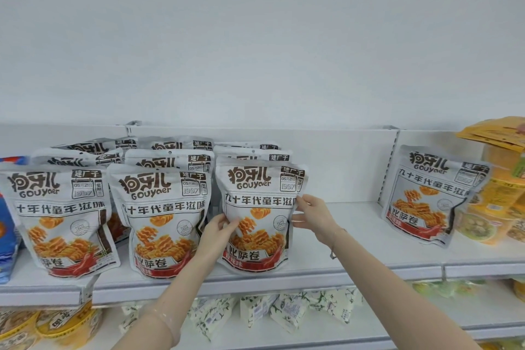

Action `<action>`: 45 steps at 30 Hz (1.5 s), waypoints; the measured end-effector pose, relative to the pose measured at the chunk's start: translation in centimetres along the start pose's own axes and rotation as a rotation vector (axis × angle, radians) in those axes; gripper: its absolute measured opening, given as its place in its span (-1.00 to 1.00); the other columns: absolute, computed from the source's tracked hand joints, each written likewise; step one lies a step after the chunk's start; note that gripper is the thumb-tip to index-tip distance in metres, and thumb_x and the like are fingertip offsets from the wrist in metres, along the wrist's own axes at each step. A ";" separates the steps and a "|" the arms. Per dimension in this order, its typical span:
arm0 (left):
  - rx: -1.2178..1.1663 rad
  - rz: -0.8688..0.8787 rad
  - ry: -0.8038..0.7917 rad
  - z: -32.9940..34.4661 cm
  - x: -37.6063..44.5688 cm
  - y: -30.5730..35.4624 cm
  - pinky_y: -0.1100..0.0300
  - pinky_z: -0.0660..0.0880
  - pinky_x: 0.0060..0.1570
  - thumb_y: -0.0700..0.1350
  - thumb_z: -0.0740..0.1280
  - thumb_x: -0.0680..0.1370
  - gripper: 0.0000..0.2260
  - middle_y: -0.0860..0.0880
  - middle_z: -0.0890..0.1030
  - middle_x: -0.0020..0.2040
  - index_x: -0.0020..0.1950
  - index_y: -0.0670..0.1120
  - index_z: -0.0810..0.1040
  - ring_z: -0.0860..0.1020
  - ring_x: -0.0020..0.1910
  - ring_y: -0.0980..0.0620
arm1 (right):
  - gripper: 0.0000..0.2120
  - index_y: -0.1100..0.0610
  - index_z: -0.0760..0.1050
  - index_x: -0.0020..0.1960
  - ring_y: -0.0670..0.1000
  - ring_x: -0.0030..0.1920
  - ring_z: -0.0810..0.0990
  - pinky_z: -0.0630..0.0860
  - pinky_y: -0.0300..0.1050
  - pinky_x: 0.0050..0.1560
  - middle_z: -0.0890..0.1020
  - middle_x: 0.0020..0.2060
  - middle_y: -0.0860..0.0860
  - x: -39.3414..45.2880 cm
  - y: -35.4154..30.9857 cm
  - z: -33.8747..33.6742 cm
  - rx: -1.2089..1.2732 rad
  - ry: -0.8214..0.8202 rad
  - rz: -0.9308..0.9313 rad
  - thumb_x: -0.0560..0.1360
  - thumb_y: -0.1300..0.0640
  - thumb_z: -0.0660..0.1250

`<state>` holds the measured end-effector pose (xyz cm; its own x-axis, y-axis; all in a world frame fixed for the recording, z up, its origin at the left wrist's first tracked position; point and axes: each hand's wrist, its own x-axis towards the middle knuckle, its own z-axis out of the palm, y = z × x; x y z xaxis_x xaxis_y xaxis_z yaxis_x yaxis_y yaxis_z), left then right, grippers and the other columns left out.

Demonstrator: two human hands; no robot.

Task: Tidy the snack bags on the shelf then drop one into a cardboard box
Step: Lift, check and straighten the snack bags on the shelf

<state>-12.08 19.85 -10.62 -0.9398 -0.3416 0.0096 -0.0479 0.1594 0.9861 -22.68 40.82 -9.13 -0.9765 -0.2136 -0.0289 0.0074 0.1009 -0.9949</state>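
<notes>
— What are the hands doing?
— The left hand (pixel 220 226) and right hand (pixel 311 214) are pinching the side edges of the front snack bag (pixel 257 216), standing near the shelf (pixel 355 270) lip.
— Is room showing?
— Bare shelf is lying open just right.

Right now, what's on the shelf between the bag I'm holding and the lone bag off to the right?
Nothing: the head view shows bare white shelf between the held bag and the lone bag.

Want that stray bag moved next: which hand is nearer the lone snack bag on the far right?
Right. The right hand is nearer the lone bag; the left hand sits farther left.
</notes>
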 end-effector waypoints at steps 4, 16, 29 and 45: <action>-0.031 0.001 0.024 -0.1 -0.1 -0.3 -0.03 0.32 0.40 -0.04 0.37 0.54 -0.47 -0.13 0.45 0.41 0.45 -0.17 0.32 0.40 0.40 -0.07 | -0.72 0.19 0.55 0.09 0.23 -0.07 0.69 0.59 0.15 0.16 0.69 0.09 0.19 0.4 0.2 -0.1 0.002 -0.037 0.002 0.64 0.02 0.18; -0.163 -0.029 0.017 -0.6 0.2 -0.8 -0.11 0.32 0.41 -0.07 0.42 0.50 -0.38 -0.14 0.42 0.43 0.49 -0.16 0.25 0.41 0.39 -0.09 | -0.69 0.21 0.54 0.15 0.30 0.03 0.69 0.58 0.22 0.17 0.72 0.04 0.15 1.6 0.2 0.9 -0.048 -0.049 -0.013 0.65 0.01 0.17; 0.005 0.030 -0.040 -2.8 -0.9 0.1 0.06 0.32 0.37 -0.05 0.40 0.52 -0.40 -0.05 0.42 0.39 0.49 -0.17 0.27 0.38 0.42 -0.05 | -0.79 0.11 0.54 0.17 0.14 0.06 0.68 0.55 0.15 0.18 0.71 0.04 0.11 2.3 -7.7 -3.9 -0.017 0.091 -0.143 0.56 0.10 0.29; 0.084 0.389 0.195 -6.6 -0.2 12.4 0.15 0.49 0.17 -0.10 0.36 0.54 -0.88 0.11 0.65 0.03 0.06 -0.01 0.61 0.58 0.05 0.16 | -0.91 0.12 0.49 -0.10 0.07 -0.10 0.51 0.40 -0.16 -0.15 0.59 -0.14 0.07 9.3 -15.2 2.4 -0.896 0.027 -0.470 0.45 0.23 0.40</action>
<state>-10.25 15.81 2.72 -0.8125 -0.4079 0.4165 0.2620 0.3827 0.8859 -31.36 34.92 5.47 -0.8435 -0.3983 0.3603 -0.5326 0.7067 -0.4657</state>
